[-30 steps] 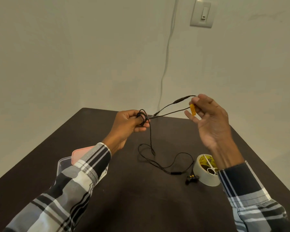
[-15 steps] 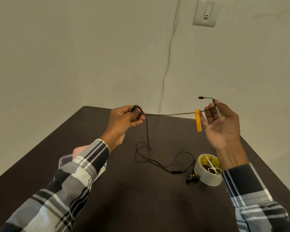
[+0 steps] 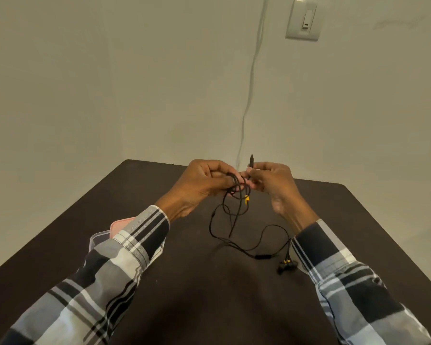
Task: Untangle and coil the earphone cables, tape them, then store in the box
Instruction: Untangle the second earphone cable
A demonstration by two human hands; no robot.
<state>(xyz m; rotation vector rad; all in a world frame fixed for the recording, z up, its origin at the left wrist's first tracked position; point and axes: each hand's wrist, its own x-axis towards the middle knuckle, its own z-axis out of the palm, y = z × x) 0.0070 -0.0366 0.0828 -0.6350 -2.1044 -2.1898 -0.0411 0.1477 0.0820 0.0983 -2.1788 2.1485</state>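
A: A moment ago the hands were spread wide with the thin black earphone cable (image 3: 237, 220) stretched between them; now they have come together above the dark brown wooden table (image 3: 135, 195).

B: And the grips?

A: The left hand (image 3: 204, 181) has its fingers curled round a small bundle of loops. The right hand (image 3: 271, 180) pinches the cable near the black plug end (image 3: 251, 161), which points upward. The small yellow strap on the cable (image 3: 246, 199) hangs just below the bundle.

B: Where's the rest of it?

A: It trails down to the table in loose curves, ending in the black earbuds with yellow accents (image 3: 286, 265) beside the right sleeve. The clear plastic box with the pink lid (image 3: 102, 239) sits partly hidden under the left sleeve.

B: How should the coiling go?

A: I'd say keep each loop the same size, feed slack with the right hand without twisting, and hold the bundle firmly so no loops slip off. The trailing length could snag on itself, so draw it up slowly.
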